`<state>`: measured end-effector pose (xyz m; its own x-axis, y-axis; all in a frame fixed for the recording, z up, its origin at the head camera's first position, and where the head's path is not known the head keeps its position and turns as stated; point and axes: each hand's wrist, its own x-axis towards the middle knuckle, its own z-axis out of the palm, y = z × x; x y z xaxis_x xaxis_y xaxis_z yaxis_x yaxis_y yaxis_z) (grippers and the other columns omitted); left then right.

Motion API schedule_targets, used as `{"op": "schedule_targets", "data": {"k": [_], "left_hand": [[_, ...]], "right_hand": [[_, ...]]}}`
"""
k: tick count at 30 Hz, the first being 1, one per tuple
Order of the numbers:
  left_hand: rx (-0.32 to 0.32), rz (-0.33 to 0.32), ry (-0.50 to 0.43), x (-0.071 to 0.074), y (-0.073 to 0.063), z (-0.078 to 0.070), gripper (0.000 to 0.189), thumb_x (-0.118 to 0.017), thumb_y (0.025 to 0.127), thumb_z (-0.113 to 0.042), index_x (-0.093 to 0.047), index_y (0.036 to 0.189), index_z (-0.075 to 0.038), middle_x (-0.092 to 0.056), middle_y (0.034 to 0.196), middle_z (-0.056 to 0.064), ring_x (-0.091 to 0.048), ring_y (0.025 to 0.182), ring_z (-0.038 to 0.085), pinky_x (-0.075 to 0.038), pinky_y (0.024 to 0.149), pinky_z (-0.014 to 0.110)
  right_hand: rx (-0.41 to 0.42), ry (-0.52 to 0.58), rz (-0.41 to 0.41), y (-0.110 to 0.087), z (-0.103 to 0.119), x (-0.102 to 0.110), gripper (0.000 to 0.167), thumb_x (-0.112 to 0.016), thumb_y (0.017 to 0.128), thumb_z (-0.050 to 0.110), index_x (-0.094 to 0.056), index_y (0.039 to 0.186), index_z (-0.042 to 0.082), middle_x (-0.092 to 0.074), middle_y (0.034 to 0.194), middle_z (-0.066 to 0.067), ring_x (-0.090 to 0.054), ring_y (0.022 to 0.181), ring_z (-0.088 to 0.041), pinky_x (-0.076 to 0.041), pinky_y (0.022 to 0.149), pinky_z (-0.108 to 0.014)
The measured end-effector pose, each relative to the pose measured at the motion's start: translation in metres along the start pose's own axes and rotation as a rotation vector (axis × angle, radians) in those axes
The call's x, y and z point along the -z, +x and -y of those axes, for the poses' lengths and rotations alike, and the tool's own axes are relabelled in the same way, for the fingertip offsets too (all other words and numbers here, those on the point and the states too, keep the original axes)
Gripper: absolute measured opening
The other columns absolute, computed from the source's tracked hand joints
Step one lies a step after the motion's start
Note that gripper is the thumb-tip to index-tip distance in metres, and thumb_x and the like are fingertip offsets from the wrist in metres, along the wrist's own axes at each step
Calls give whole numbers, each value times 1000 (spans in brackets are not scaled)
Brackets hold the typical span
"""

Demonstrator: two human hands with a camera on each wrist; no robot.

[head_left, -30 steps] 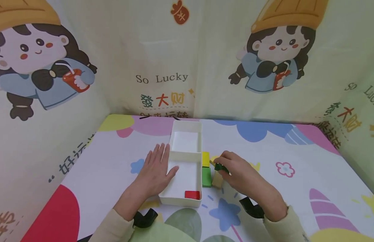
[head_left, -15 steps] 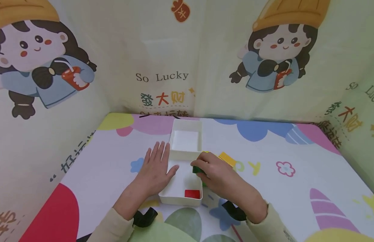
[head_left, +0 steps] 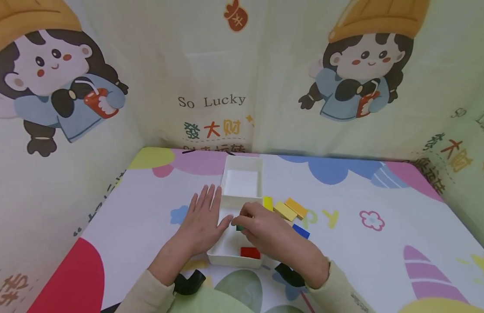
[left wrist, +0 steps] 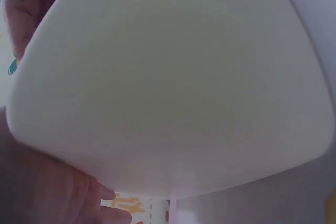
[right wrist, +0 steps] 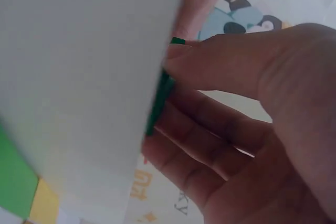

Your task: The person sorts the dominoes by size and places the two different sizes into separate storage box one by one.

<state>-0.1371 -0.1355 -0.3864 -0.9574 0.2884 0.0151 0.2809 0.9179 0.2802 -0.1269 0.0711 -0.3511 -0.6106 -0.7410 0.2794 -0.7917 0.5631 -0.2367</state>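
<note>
A white two-compartment box (head_left: 234, 261) stands lengthwise before me. My left hand (head_left: 200, 228) lies along its left side with straight fingers, the thumb reaching over the near compartment. In the left wrist view the box wall (left wrist: 173, 87) covers most of that hand. My right hand (head_left: 271, 230) pinches a dark green block (head_left: 240, 228) between thumb and fingers inside the near compartment. In the right wrist view the green block (right wrist: 160, 103) shows partly behind the box wall. A red block (head_left: 250, 252) lies in the compartment's near right corner.
Right of the box lie a bright yellow block (head_left: 268, 203), a pale yellow block (head_left: 285, 211), an orange block (head_left: 296, 208) and a blue block (head_left: 302, 231). A bright green block (right wrist: 16, 174) shows beside the box in the right wrist view. Printed curtains stand behind the table.
My right hand has carried the dark green block leftward from the blocks beside the box into the near compartment, uncovering the blue block. The left hand has kept its place.
</note>
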Motion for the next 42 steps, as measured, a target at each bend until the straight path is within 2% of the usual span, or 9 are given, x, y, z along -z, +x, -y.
{"op": "schedule_targets", "data": {"k": [6,12,20,26,29,37,42], "left_hand": [[-5,4,-10,0,1,-1,84,-44,101,-50,-7,159,-1,-9,166,21,-2,155,39,-7,123,59],[-6,-2,-6,0,0,1,83,-46,101,-49,-9,158,0,-10,166,21,-4,154,39,-8,123,59],[-8,-17,-2,0,1,2,82,-44,102,-48,-9,158,0,-11,165,22,-4,154,40,-7,123,59],[-11,-10,-9,-1,0,1,81,-43,102,-48,-9,158,0,-11,165,23,-3,154,41,-5,123,60],[-11,-11,-19,-1,0,1,81,-44,102,-48,-9,158,0,-11,165,23,-3,154,41,-5,123,61],[-8,-15,-29,0,-1,1,81,-45,102,-47,-10,158,0,-13,165,23,-4,154,41,-7,123,60],[-8,-13,-25,0,-2,1,82,-45,102,-48,-10,158,0,-12,165,23,-5,154,41,-8,123,61]], "right_hand": [[-44,-4,158,9,0,-12,24,-72,89,7,-76,110,16,-62,97,-1,-53,84,-11,-52,74,-16],[-93,-32,252,15,-1,-21,21,-73,88,9,-78,106,20,-66,100,0,-56,87,-10,-54,75,-20],[-128,-121,280,18,2,-26,21,-77,85,14,-79,104,24,-70,97,3,-63,83,-10,-54,74,-22],[-128,-207,277,17,6,-29,19,-76,85,13,-80,98,27,-70,89,6,-62,74,-8,-48,57,-20],[-137,-228,291,17,6,-30,18,-76,85,16,-80,98,28,-70,88,6,-62,71,-7,-44,53,-19],[-99,-217,372,17,6,-26,11,-74,88,21,-79,93,29,-68,85,8,-57,68,-7,-41,57,-20],[-122,-199,404,16,7,-22,14,-75,88,20,-80,97,30,-71,90,8,-61,80,-6,-46,71,-24]]}}
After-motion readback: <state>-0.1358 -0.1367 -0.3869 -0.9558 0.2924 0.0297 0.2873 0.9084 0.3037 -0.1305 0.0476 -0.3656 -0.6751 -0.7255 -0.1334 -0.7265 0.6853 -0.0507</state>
